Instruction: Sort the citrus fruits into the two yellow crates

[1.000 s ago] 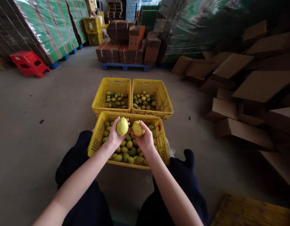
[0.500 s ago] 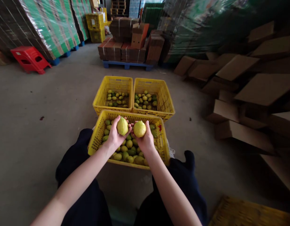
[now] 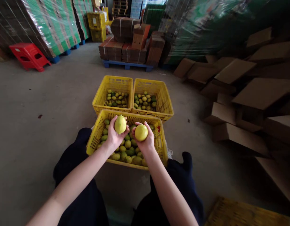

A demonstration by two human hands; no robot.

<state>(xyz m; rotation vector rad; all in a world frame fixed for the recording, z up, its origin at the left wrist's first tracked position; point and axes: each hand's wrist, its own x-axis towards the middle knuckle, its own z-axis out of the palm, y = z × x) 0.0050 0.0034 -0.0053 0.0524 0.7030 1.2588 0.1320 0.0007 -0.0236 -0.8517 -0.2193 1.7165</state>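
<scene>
My left hand [image 3: 115, 135] is closed around a yellow-green lemon [image 3: 120, 124], its nub pointing up. In my right hand [image 3: 146, 142] rests a rounder-looking yellow lemon [image 3: 141, 132], with the fingers curled beneath it. Both hands are above the near yellow crate [image 3: 156, 158], which holds many green and yellow lemons [image 3: 128, 144]. My wrists and forearms hide part of those lemons. Just beyond stand two more yellow crates, a left one [image 3: 97, 99] and a right one [image 3: 167, 100], each with a layer of lemons at the bottom.
A red stool [image 3: 29, 56] stands at the far left beside wrapped green stacks [image 3: 53, 25]. Flattened cartons lie on a blue pallet [image 3: 127, 66] ahead. Cardboard boxes [image 3: 234, 70] are heaped along the right. A yellow slatted surface [image 3: 248, 215] shows at the lower right.
The two lemons have turned in my hands and show different sides. My hands have moved slightly apart, the right one a little lower. The view has shifted slightly.
</scene>
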